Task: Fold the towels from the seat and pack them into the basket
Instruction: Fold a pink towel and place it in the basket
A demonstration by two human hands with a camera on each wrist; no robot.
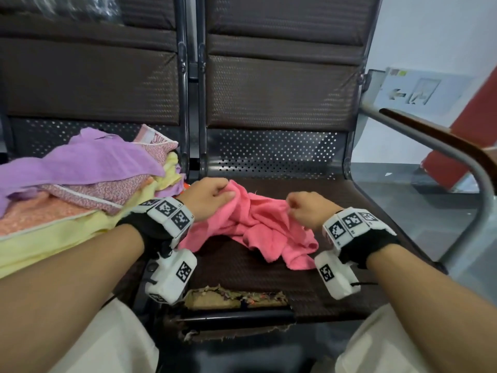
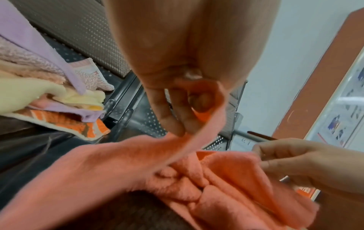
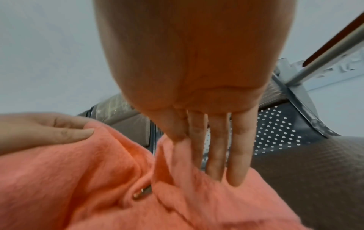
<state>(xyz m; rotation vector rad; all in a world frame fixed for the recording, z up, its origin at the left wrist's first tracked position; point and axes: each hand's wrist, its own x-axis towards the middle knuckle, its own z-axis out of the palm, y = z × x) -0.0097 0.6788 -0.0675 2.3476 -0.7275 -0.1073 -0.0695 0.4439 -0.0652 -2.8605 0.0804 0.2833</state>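
a crumpled pink towel lies bunched on the dark woven cushion of the right seat, roughly in the middle of it, with folds running across and one corner hanging toward the near edge. the left hand is at the towel's far left corner, fingers curled and clamped on the cloth; in the left wrist view a strip of the towel's edge loops round the curled fingers and runs down into the heap. the right hand is at the towel's right side, thumb and forefinger pinched together on a small fold of the edge. the right wrist view shows the other three fingers straight and close together, their tips down on the pink cloth.

on the left seat, just beside the left wrist, sits a loose pile of towels: a lilac towel on top, a pink patterned one under it, pale yellow and peach ones lower down.

the near edge of the right seat's cushion is torn, with frayed padding showing. a grey metal armrest with a brown top curves along the right. both forearms wear black wrist straps with white marker blocks.
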